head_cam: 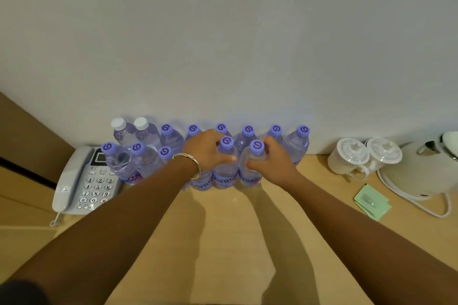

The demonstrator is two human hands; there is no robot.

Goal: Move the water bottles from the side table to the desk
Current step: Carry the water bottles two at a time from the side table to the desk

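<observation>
Several clear water bottles with purple caps stand in two rows on the wooden desk [223, 230] against the white wall; two at the back left have white caps [118, 123]. My left hand [208, 151], with a bangle on the wrist, is curled around a front-row bottle [226, 163]. My right hand [271, 158] grips the neighbouring front-row bottle [253, 168] just below its cap. Both bottles stand upright on the desk, side by side. The bottle under my left palm is partly hidden.
A grey desk phone [84, 181] lies left of the bottles. Two white lidded cups [352, 156] and a white kettle [426, 168] with its cord stand at the right, with green sachets [371, 202] in front of them.
</observation>
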